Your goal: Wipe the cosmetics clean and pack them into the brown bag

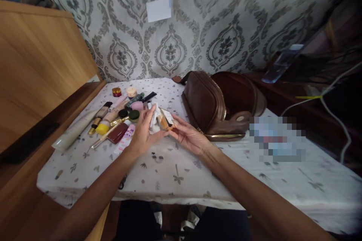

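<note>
My left hand (144, 131) is closed around a crumpled white tissue (154, 117), which presses against the side of a small gold-edged compact (165, 118). My right hand (188, 135) grips that compact by its right side; its top looks silvery and glittering. Both hands meet above the middle of the table. Just left of my left hand lie a dark red bottle (118, 133), a round jar with a dark green lid (134, 116) and a purple-and-white patterned packet (125, 140). A brown leather bag (203, 101) stands unzipped behind and right of my right hand.
Several cosmetics crowd the table's left side, including a long pale tube (74, 131), a yellow-capped item (103, 128) and a red jar (116, 92). A wooden panel (42, 45) borders the left. A clear bottle (281, 64) and a white cable (335, 111) are at right.
</note>
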### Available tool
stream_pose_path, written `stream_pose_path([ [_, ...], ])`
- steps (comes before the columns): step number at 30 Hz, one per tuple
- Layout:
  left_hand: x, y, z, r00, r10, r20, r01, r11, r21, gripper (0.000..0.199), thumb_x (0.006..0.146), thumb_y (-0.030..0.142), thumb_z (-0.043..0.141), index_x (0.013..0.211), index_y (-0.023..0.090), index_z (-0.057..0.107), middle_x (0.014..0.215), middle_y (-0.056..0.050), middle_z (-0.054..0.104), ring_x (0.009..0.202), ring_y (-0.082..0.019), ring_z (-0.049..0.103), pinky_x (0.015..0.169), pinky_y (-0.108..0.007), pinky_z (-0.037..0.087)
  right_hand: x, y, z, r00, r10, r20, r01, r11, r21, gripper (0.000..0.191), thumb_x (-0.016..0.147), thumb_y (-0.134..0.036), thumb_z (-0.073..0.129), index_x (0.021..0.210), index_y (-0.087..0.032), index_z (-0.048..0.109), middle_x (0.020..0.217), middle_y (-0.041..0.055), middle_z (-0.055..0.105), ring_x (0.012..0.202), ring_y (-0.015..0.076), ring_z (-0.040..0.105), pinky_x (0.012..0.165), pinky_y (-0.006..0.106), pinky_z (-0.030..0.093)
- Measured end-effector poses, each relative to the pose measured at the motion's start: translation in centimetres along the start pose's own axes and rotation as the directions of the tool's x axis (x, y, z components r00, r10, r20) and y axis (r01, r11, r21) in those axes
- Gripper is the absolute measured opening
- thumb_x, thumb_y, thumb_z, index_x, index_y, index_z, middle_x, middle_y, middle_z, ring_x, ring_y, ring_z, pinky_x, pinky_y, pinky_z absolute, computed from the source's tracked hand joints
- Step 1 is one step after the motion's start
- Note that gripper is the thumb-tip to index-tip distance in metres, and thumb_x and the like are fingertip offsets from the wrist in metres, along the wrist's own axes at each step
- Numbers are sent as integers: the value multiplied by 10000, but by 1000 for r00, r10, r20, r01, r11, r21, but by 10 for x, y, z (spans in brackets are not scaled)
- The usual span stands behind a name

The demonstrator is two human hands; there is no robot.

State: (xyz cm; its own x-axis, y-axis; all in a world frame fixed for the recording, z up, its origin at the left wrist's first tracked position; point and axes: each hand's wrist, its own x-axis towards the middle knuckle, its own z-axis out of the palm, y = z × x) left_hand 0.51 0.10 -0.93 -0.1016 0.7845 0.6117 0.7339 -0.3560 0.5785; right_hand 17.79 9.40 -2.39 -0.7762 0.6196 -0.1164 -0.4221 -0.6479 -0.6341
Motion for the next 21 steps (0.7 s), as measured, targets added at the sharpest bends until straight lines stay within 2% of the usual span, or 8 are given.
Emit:
stream_pose_path([
  [2, -1, 0, 3, 1000, 0, 23, -1, 1000, 28, 884, 804, 608, 698, 1535, 260, 341, 1215, -99, 515, 1184, -281, 531, 1037, -422, 439, -1, 0, 1, 1000, -9, -17, 9, 1000, 8, 454, 752, -67, 793, 1159, -209, 649, 947, 3, 749, 774, 104, 740, 775, 205, 631],
  [3, -1, 1, 4, 1000, 2, 24, -3, 999, 40, 833, 827, 574, 691, 1524, 259, 361, 1208, -98, 521, 1176, -275, 538, 1026, -415, 446, -1, 0, 1, 1000, -13, -24, 13, 1000, 12, 475, 741, -63, 802, 1159, -223, 643, 953, -2, 749, 788, 109, 744, 771, 208, 631],
  [6, -1, 3, 5, 999, 36, -22, -34, 998, 48, 540, 928, 439, 613, 1420, 244, 507, 1135, -78, 566, 1101, -232, 578, 978, -378, 474, -2, -1, 3, 1000, -17, -26, 17, 1000, -7, 563, 719, -85, 829, 1203, -273, 610, 1002, -11, 751, 798, 121, 750, 747, 222, 630],
  [8, 1, 5, 4, 995, 65, -72, -62, 997, 46, 390, 947, 372, 596, 1312, 233, 602, 1062, -58, 598, 1027, -207, 603, 939, -356, 490, -3, 0, 3, 1000, -15, -3, 15, 998, -55, 588, 712, -129, 848, 1217, -291, 592, 995, -18, 755, 738, 119, 745, 710, 227, 626],
  [11, 3, 8, 1, 988, 63, -138, -59, 998, 36, 285, 933, 323, 620, 1196, 225, 668, 999, -43, 628, 974, -195, 619, 894, -334, 503, -2, 1, 2, 999, -4, 39, 9, 994, -112, 475, 721, -237, 862, 1123, -267, 611, 915, -14, 759, 695, 136, 741, 642, 228, 607],
  [14, 4, 11, -2, 980, 38, -194, -37, 999, 8, 224, 928, 287, 622, 1128, 215, 693, 970, -41, 643, 945, -186, 626, 859, -315, 509, -1, 1, 0, 1000, 7, 28, -4, 994, -108, 342, 740, -314, 850, 992, -222, 638, 851, -5, 748, 713, 146, 735, 599, 217, 582],
  [18, 5, 12, -3, 973, 54, -224, -55, 998, -1, 197, 927, 240, 618, 1105, 205, 696, 968, -37, 652, 940, -177, 627, 869, -310, 508, 1, 2, -2, 1000, -9, 2, 9, 995, -95, 232, 718, -206, 857, 818, -180, 650, 704, -42, 687, 620, 77, 665, 578, 161, 554],
  [21, 5, 10, -3, 969, 90, -232, -84, 996, 37, 222, 943, 244, 596, 1142, 210, 689, 975, -38, 643, 949, -175, 623, 879, -313, 511, 2, 4, -4, 1000, -10, -18, 9, 997, -77, 230, 696, -150, 863, 800, -167, 659, 702, -45, 689, 602, 55, 647, 586, 142, 558],
])
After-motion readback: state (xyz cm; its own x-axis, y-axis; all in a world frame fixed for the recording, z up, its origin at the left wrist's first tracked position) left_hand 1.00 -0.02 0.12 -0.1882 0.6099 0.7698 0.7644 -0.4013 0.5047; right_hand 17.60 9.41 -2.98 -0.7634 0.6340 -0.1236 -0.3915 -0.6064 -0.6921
